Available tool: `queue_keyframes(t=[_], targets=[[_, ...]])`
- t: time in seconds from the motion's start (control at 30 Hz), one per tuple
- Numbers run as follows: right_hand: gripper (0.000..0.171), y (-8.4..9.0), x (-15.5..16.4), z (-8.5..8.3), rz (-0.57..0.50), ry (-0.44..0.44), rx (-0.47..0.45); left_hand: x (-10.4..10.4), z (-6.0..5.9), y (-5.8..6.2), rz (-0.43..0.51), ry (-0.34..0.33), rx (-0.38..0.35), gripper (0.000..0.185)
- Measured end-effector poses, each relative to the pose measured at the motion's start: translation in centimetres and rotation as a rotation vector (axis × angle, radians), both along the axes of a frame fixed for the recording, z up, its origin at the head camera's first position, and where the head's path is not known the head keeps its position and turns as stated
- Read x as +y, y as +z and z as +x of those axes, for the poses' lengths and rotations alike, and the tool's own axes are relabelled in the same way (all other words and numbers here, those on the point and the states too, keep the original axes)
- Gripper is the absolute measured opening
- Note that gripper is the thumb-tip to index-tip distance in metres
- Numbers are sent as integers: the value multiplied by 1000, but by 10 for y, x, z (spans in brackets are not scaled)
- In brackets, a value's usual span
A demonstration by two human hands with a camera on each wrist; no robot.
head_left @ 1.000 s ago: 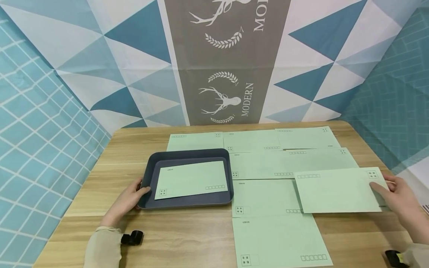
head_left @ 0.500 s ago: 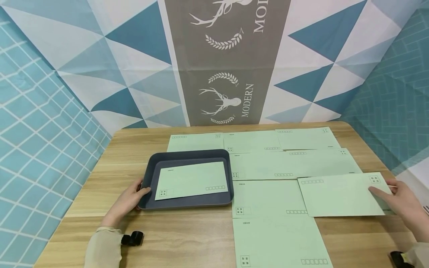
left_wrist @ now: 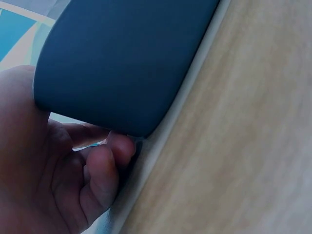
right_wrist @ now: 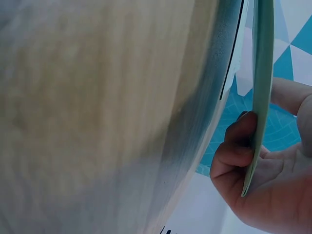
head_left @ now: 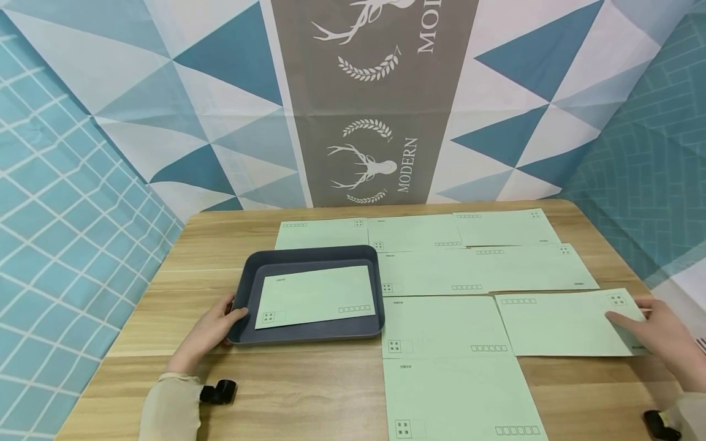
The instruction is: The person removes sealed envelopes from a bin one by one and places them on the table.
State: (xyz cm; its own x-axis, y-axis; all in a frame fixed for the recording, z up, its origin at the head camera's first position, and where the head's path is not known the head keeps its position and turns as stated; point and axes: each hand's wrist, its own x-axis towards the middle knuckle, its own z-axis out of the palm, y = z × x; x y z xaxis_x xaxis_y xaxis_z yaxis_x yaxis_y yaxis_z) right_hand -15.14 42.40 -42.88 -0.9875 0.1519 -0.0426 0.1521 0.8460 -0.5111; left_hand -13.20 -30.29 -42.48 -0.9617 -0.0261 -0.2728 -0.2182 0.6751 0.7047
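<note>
A dark grey tray [head_left: 309,254] sits left of centre on the wooden table [head_left: 165,294], with one pale green envelope [head_left: 315,296] lying in it. My left hand [head_left: 212,331] grips the tray's near left corner, thumb on the rim; the left wrist view shows fingers [left_wrist: 97,175] curled under the tray [left_wrist: 126,63]. My right hand [head_left: 656,334] pinches the right end of another green envelope [head_left: 562,323] at the table's right edge. Its thin edge [right_wrist: 261,92] shows between thumb and fingers [right_wrist: 234,151] in the right wrist view.
Several more green envelopes [head_left: 441,257] lie flat in rows across the middle and back of the table, and one [head_left: 458,398] lies at the front. A patterned cloth backdrop [head_left: 364,104] hangs behind the table. Bare wood [head_left: 298,392] shows in front of the tray.
My right hand has drawn its envelope to the right and lowered it close to the table. My left hand and the tray have stayed still.
</note>
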Motion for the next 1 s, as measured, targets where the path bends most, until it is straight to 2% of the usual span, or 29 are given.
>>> queue_keyframes(t=[0.27,0.37,0.47,0.57,0.83,1.0], targets=[[71,3,-5,-3,159,-48,-77,0,0,0,0,3,-11,65],[64,5,-8,-3,201,-48,-105,0,-1,-1,10,7,-6,63],[53,7,-8,-5,214,-28,-115,0,-1,-1,13,6,-1,62],[50,5,-7,-7,213,-13,-139,0,-1,-1,12,5,2,62],[73,7,-3,-13,246,-32,-254,-1,-1,-2,13,12,-1,62],[77,9,-6,-13,273,-51,-288,-1,-1,-2,17,14,3,61]])
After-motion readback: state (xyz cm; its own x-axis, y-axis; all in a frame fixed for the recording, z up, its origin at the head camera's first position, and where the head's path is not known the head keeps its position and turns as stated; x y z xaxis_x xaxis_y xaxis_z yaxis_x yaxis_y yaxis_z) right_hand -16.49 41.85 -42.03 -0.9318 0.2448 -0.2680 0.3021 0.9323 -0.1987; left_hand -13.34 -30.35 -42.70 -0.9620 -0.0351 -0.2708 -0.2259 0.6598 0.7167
